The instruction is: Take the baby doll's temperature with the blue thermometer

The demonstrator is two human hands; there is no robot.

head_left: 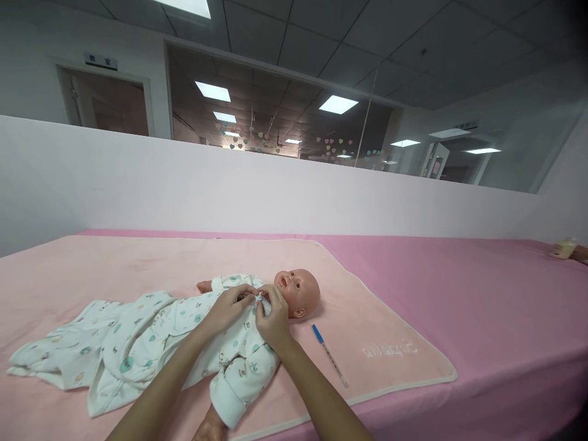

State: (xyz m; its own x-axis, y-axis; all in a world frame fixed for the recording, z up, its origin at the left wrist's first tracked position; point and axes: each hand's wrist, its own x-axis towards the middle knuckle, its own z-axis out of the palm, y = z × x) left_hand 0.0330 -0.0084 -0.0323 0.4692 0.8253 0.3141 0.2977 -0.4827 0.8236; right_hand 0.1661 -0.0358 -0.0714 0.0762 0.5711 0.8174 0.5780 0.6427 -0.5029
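Observation:
A baby doll (304, 293) lies on its back, head to the right, in a white baby outfit (133, 334) printed with small green and brown figures. The outfit's lower part spreads loosely to the left. My left hand (233, 304) and my right hand (274, 315) meet at the neckline, just below the doll's chin. Fingers of both hands are pinched on the outfit's collar edge, where a small whitish fastening shows between them. One doll hand (211, 425) pokes out of the near sleeve (236, 392), and the other lies beyond the chest.
Right of the doll lies a slim clear stick with a blue cap (329, 355). Underneath is a peach mat (390, 331) on a pink-covered table (496, 306). A white partition (275, 196) runs behind. Another person's hand (582, 254) is by a pale yellow object (564, 248) at the far right.

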